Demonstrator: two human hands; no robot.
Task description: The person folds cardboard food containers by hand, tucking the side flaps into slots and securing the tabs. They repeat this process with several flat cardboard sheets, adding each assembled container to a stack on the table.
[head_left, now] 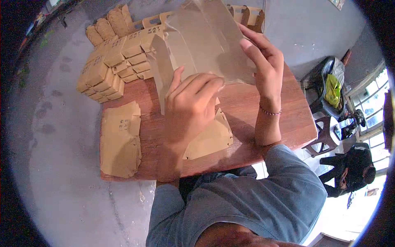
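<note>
A single camera, worn on the person's head, looks forward and steeply down over the near edge of the wooden table [290, 109]. Its lens is very wide, bending the outer parts and darkening the corners. The wearer's shirt [251, 197] fills the lower middle at close range; the left hand [193, 99] and right hand [268, 61] come between lens and tabletop. Both near corners are in view, while held cardboard [201, 45] and stacked boxes [119, 53] cover much of the far side. Past the right edge, the view reaches tilted windows [373, 119].

Cardboard [201, 45] above table [290, 117], before boxes [117, 53]
</note>
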